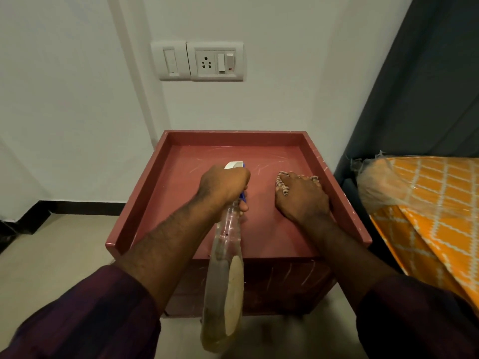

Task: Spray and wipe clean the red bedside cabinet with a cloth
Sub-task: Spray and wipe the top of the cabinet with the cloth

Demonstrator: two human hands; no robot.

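The red bedside cabinet (181,177) stands against the white wall, its top a shallow tray with raised rims. My left hand (224,186) grips the neck of a clear spray bottle (224,275) with a white and blue nozzle, held over the middle of the top, nozzle pointing away from me. The bottle holds a little yellowish liquid. My right hand (302,196) rests on the right part of the top and holds a striped cloth (281,183), which is mostly hidden under the hand. Pale streaks mark the surface behind both hands.
A bed with an orange patterned cover (435,203) stands close on the right, with a clear plastic wrap (381,182) at its corner. A dark curtain (427,86) hangs behind it. A switch and socket panel (198,60) sits on the wall above. Beige floor (64,242) lies left.
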